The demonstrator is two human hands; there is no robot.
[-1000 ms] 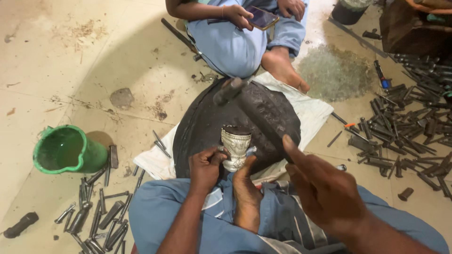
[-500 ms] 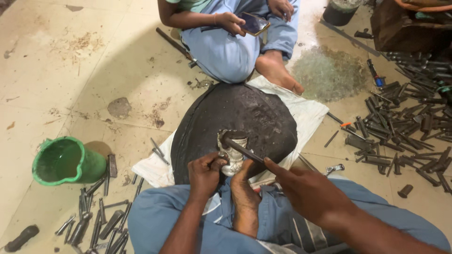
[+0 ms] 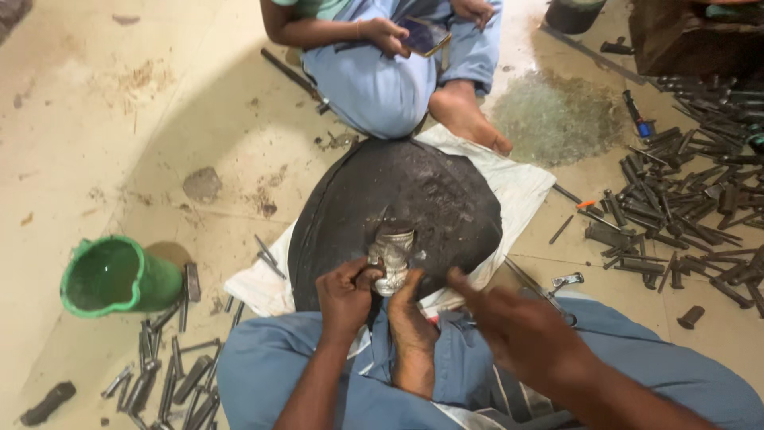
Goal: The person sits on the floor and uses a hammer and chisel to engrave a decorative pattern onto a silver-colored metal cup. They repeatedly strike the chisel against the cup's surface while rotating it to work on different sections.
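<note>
One broad black domed block (image 3: 398, 199) sits just beyond our grip and backs the work. Our left hand (image 3: 346, 299) pinches the small embossed silver cup (image 3: 391, 259) against it; our blurred right hand (image 3: 517, 334) beside it, grip unclear, should strike lightly.

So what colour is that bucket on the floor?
Green: the bucket shows clearly in the head view.

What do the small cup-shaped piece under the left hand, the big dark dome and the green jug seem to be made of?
The small cup-shaped piece looks like silvery metal, shiny with raised relief. The big dark dome seems pitch or tar, matte black and dented, though that is uncertain. The green jug looks like plastic, smooth and evenly coloured. The left hand touches the piece.
</note>
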